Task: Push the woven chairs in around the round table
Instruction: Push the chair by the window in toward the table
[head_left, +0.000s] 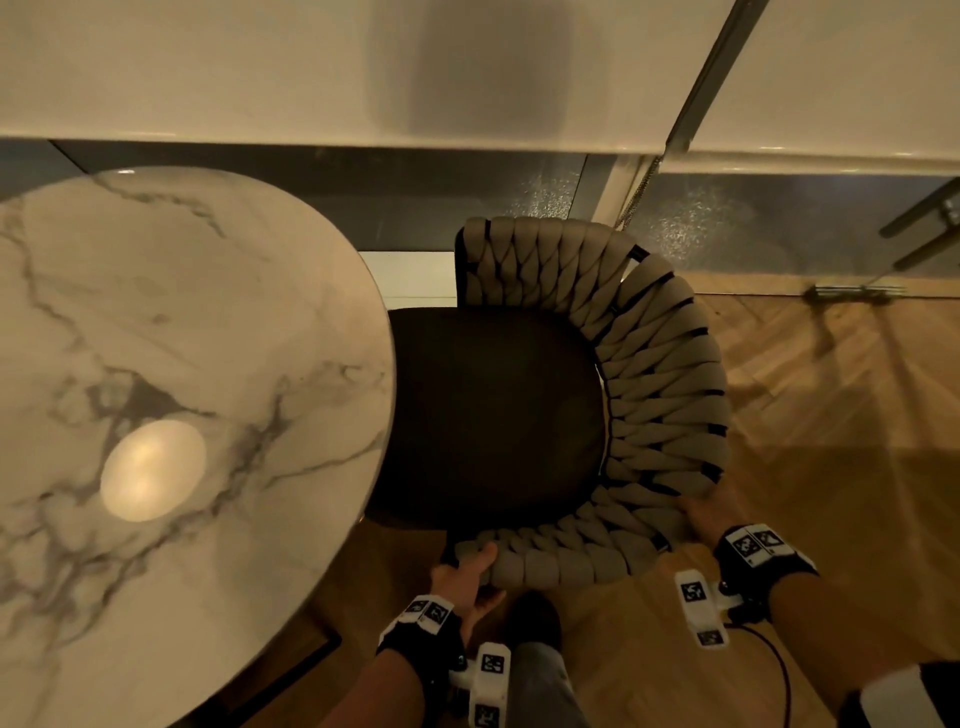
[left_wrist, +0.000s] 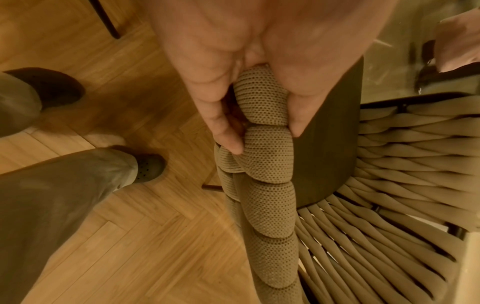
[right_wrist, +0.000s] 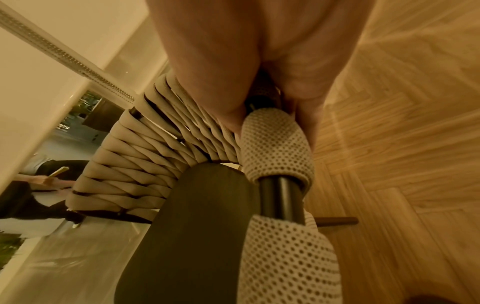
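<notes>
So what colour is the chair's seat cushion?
Dark brown, almost black, plain; the seat cushion shows best in the head view.

Beige woven chair (head_left: 660, 384), dark seat (head_left: 493, 415); grey-veined white marble table (head_left: 208, 322); herringbone wood floor (head_left: 831, 415).

No readable text, brand or number anywhere. Only black-and-white square code markers on the wrist bands (head_left: 753, 544) and white camera mounts (head_left: 695, 592); they spell nothing.

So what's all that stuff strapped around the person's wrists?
Each wrist wears a black band with white tiles carrying black square code markings. A white block, marked the same way, sticks out beside each band. A thin dark cable trails from the right one. Forearms and hands are bare.
</notes>
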